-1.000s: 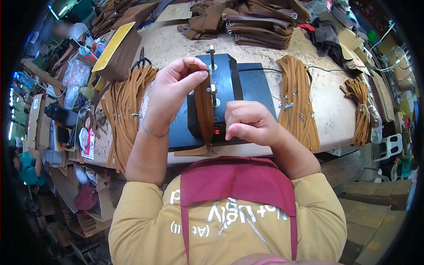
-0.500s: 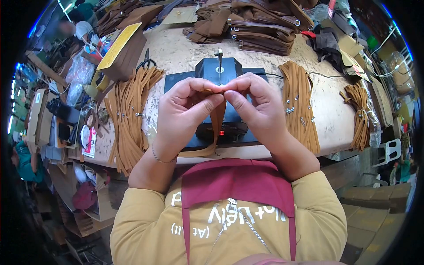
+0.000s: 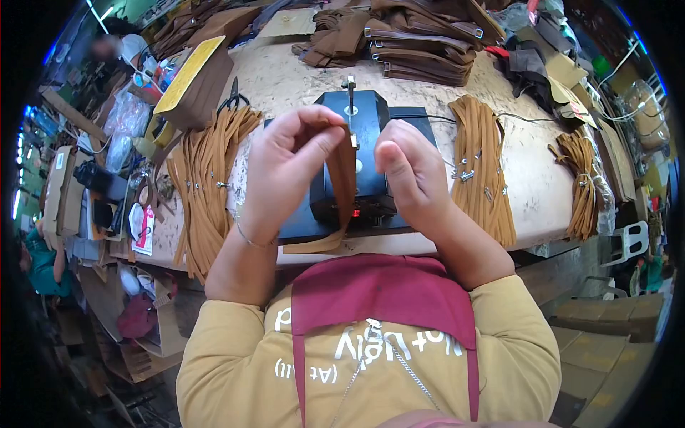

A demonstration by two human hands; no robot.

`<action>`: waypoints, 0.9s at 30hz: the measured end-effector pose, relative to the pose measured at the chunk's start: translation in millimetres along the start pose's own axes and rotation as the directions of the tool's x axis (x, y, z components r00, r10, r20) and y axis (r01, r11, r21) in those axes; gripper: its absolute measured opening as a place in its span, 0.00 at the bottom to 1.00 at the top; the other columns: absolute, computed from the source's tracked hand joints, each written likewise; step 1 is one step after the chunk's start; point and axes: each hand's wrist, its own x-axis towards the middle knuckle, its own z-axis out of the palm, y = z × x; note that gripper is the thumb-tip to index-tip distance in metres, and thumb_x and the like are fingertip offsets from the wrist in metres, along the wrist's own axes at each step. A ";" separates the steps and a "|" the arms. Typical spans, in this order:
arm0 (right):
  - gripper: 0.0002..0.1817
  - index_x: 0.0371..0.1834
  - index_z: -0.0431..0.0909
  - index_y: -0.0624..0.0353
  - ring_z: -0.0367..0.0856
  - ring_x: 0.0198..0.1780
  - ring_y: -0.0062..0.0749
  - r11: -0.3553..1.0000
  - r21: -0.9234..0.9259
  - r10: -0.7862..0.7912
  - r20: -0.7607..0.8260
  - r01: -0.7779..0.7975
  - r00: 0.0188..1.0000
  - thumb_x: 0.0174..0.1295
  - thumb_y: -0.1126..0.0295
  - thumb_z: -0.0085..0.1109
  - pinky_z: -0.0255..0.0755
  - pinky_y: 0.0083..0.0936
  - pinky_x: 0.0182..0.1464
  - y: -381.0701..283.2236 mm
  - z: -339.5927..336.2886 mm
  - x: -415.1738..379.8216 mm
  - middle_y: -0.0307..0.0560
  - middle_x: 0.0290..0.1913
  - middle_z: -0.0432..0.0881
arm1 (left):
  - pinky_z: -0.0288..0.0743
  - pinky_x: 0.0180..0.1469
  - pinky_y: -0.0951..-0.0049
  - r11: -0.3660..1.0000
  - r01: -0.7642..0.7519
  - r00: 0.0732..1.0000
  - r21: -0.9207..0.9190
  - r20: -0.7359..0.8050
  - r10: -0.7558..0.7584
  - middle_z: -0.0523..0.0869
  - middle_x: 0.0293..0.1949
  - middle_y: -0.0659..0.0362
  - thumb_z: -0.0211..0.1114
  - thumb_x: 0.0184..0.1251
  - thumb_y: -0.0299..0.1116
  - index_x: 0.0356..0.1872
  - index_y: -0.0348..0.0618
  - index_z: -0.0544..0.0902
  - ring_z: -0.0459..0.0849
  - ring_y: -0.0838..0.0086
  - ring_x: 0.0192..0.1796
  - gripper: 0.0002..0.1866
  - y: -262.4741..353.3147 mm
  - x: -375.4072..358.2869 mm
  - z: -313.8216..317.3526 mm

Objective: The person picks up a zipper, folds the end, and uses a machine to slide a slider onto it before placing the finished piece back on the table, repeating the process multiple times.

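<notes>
My left hand point(image 3: 285, 167) pinches the top of a tan leather strap point(image 3: 342, 189) between thumb and fingers, just left of the metal post point(image 3: 350, 89) of a small black press machine point(image 3: 364, 153). The strap hangs down over the machine's front, its lower end lying on the table edge. My right hand point(image 3: 410, 167) is beside the strap on the right, fingers curled, thumb up, apart from my left hand; whether it holds anything small I cannot tell. A red light glows low on the machine.
A pile of tan straps point(image 3: 207, 178) lies to the left, another bundle point(image 3: 485, 157) to the right and a smaller one point(image 3: 581, 182) far right. Brown bags point(image 3: 421, 39) are stacked at the back. A yellow-topped box point(image 3: 189, 78) and clutter stand left of the table point(image 3: 292, 78).
Half a second ago both hands met at the strap's top in front of the machine. Now they have parted; my left keeps the strap, my right has drawn off to the right.
</notes>
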 end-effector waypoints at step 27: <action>0.19 0.17 0.67 0.62 0.61 0.23 0.39 0.914 0.393 -0.168 0.141 0.101 0.976 0.68 0.70 0.56 0.57 0.32 0.28 25.8 8.6 -20.5 0.45 0.19 0.63 | 0.73 0.51 0.81 0.993 0.079 0.991 -0.085 0.113 -0.069 0.82 0.41 0.64 0.62 0.69 0.22 0.46 0.38 0.80 0.79 0.83 0.45 0.07 -25.6 25.4 -9.4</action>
